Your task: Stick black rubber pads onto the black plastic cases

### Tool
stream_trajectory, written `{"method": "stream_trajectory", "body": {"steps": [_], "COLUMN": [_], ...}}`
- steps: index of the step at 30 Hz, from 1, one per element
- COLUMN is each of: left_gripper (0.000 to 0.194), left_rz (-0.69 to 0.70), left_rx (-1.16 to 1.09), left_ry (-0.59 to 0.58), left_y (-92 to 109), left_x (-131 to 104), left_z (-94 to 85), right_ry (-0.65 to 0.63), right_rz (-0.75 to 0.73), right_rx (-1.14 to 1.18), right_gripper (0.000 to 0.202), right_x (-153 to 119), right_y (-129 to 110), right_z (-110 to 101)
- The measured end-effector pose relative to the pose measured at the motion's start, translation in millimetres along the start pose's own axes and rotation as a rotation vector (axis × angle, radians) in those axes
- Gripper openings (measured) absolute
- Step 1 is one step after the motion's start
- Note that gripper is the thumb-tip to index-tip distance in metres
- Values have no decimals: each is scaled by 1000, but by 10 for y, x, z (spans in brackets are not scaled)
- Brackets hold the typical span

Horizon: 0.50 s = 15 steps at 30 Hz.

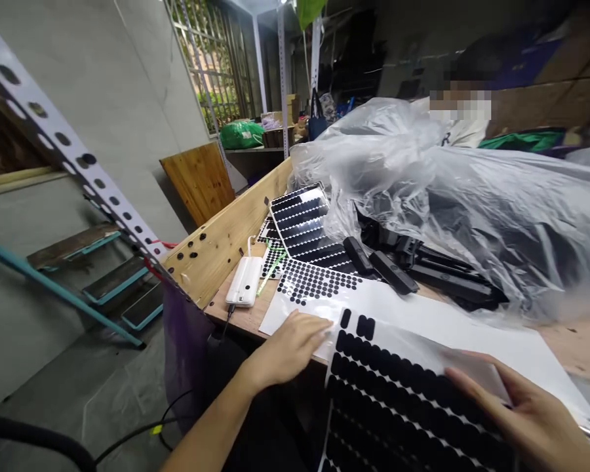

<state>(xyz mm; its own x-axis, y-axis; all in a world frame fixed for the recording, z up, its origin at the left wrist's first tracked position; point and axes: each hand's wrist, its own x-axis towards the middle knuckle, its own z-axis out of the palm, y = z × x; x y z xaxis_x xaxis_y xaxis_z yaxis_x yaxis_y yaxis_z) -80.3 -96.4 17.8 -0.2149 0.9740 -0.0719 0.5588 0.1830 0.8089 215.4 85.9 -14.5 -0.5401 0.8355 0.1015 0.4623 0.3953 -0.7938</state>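
My right hand [526, 400] grips the right edge of a sheet of black stickers [408, 400], thumb on top. The sheet tilts over the table's front edge, with rows of joined black shapes and a bare strip along its top. My left hand [295, 344] is at the sheet's upper left corner, its fingers together and pointing right; whether they pinch anything is too small to tell. Beneath lies a white sheet [437, 321], with small round black dots [314, 282] at its left end. Another sticker sheet [299, 223] lies farther back.
A white power bank [246, 282] with cables sits left, beside a wooden side board [226, 229]. Black plastic parts [398, 272] and large clear plastic bags [452, 183] cover the back right. Behind them is a person [467, 118]. A step ladder [113, 282] stands left.
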Motion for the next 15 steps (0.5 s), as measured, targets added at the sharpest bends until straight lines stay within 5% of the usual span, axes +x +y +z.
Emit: {"method": "stream_trajectory", "body": {"steps": [3,6,7,10,15], "left_gripper": [53,40,36,34,32], "left_rz": [-125,-16,51,200,257], "left_rx": [-250,-231,-200,-116,166], "left_ry": [206,354,320,-41,-288], "left_y": [137,432,536,744,634], "left_x": [53,144,184,358,798], "left_z": [20,158,222,444,759], "right_ry": [3,24,30,30,61], "right_rz": [123,98,54,-144,-205], "right_rx": [70,-52,-126,-381,-527], "right_gripper": [42,45,46,46,51], "right_x": [117,205,237,406,1030], "right_y": [-94,-19,33,157,-12], "right_z": [31,36,32,9,107]}}
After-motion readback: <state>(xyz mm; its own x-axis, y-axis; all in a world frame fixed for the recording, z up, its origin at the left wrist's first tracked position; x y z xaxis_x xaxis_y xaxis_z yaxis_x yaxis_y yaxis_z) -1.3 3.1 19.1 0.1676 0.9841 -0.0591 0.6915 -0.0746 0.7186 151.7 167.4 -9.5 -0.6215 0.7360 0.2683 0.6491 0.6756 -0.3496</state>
